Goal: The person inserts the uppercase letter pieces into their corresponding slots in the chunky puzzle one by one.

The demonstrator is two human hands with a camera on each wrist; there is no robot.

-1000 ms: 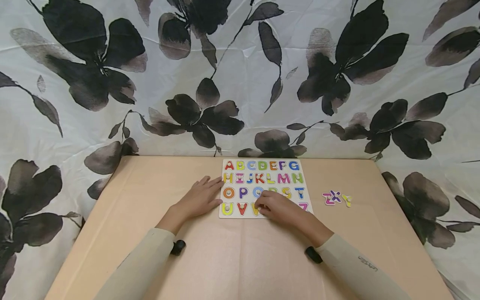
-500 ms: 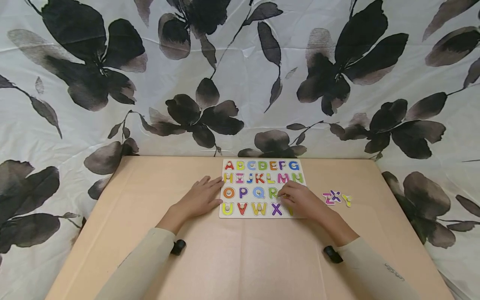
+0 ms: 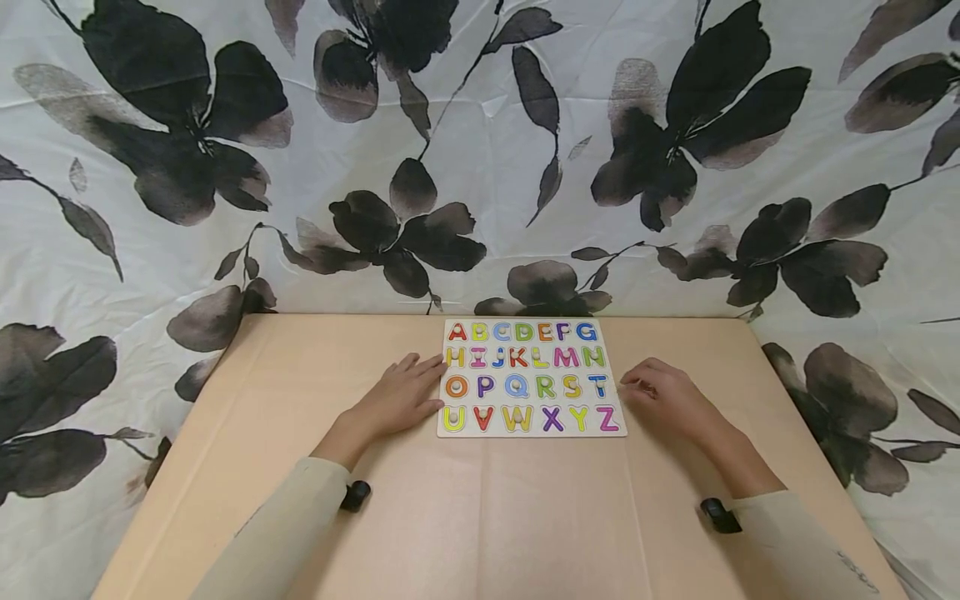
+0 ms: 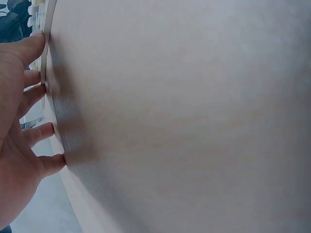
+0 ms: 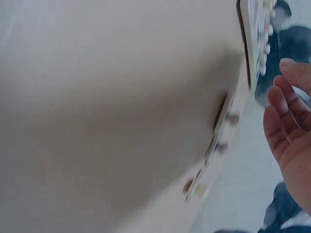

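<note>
A white alphabet puzzle board [image 3: 532, 402] lies on the table, full of coloured letters in rows. Fingers spread, my left hand [image 3: 397, 396] rests on the table with its fingertips and thumb at the board's left edge [image 4: 49, 22]. My right hand [image 3: 667, 398] hovers just off the board's right side, fingers loosely bent and holding nothing. Below it, in the right wrist view, loose knobbed letter pieces [image 5: 219, 127] lie on the table, blurred and seen edge-on. The right hand hides them in the head view.
The tan table [image 3: 487, 517] runs past the board on both sides. Behind it hangs a white cloth [image 3: 525, 167] with dark printed flowers. A small black camera sits at each wrist, the left one [image 3: 356, 496] and the right one [image 3: 720, 515].
My right hand has moved rightward from over the board's bottom row to above the loose letters, which it now covers. The X, Y and Z spots on the board are uncovered. My left hand stays put.
</note>
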